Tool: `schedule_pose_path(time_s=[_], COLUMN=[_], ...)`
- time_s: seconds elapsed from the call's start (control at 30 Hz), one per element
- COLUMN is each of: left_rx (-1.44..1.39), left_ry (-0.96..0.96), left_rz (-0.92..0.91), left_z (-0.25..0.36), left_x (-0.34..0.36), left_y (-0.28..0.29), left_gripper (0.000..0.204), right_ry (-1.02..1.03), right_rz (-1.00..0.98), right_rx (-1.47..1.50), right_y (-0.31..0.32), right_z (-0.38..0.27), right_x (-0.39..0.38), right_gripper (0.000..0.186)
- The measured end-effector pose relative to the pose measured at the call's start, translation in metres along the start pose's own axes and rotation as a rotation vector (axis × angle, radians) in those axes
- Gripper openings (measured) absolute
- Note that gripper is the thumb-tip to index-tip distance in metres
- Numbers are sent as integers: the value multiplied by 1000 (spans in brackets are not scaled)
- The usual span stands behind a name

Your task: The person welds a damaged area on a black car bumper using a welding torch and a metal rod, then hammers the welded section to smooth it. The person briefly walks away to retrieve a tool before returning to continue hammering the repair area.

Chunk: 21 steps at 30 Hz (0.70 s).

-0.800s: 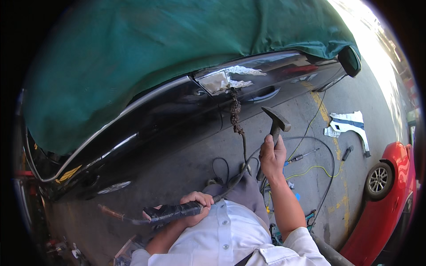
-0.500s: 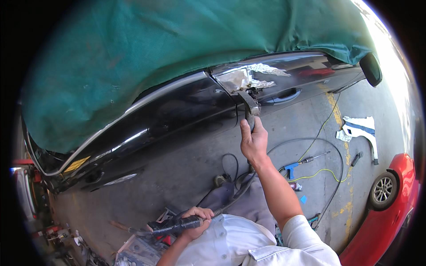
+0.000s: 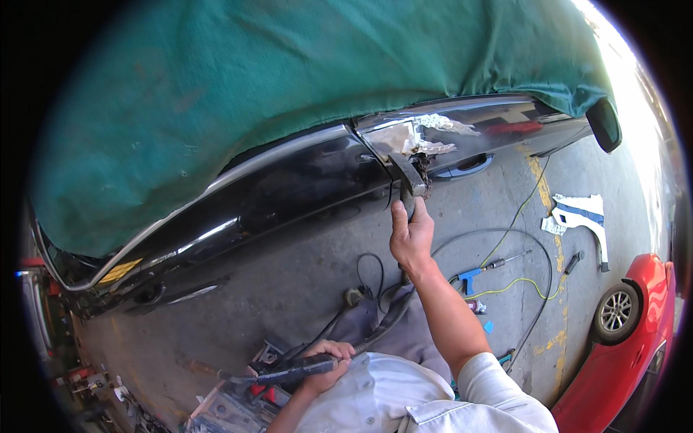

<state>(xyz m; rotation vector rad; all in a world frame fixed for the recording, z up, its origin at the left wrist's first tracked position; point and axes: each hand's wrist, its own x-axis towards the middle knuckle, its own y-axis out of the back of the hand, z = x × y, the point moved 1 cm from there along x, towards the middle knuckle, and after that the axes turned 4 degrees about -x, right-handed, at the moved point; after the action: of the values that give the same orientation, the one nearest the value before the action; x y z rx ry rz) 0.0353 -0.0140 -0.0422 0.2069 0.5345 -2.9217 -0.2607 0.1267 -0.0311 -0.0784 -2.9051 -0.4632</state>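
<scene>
My right hand (image 3: 413,242) is closed round the short visible part of a hammer's handle, thumb pointing up. The dark hammer head (image 3: 411,177) is held up at the black car door (image 3: 498,130), beside a bare metal patch (image 3: 390,138) with ragged, whitish edges. Whether the hammer touches the panel I cannot tell. At my waist, my left hand (image 3: 328,361) grips a welding torch (image 3: 285,373) with a black handle. Its copper-brown tip (image 3: 203,369) points left, and a thick hose (image 3: 382,328) runs off from its other end.
A green cover (image 3: 180,130) drapes over the car. On the floor to the right lie a blue air tool (image 3: 469,280), a yellow hose (image 3: 520,283) and a white-and-blue fender panel (image 3: 585,216). A red car (image 3: 613,368) stands at far right. A metal cart (image 3: 231,397) is at lower left.
The view has shifted slightly, so the car sits a little lower in the picture. The hammer head has tilted a bit and remains near the patch. Both grips are unchanged.
</scene>
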Motion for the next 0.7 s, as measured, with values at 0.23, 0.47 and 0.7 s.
schedule_pose_path(time_s=[0.23,0.47,0.7], left_rx=[-8,-4,-35], left_ry=[-14,-22,-32], left_rz=[-34,-28,-62], left_z=[-1,2,2], left_x=[6,7,13], left_y=[-1,-4,-10], left_gripper=[29,28,28], right_ry=[-28,12,-10], right_rz=[-63,-109,-168], right_rx=[11,-59,-117], right_y=[-4,-9,-3], right_z=[-15,-32,-38], right_x=[17,37,40], right_gripper=[28,28,32])
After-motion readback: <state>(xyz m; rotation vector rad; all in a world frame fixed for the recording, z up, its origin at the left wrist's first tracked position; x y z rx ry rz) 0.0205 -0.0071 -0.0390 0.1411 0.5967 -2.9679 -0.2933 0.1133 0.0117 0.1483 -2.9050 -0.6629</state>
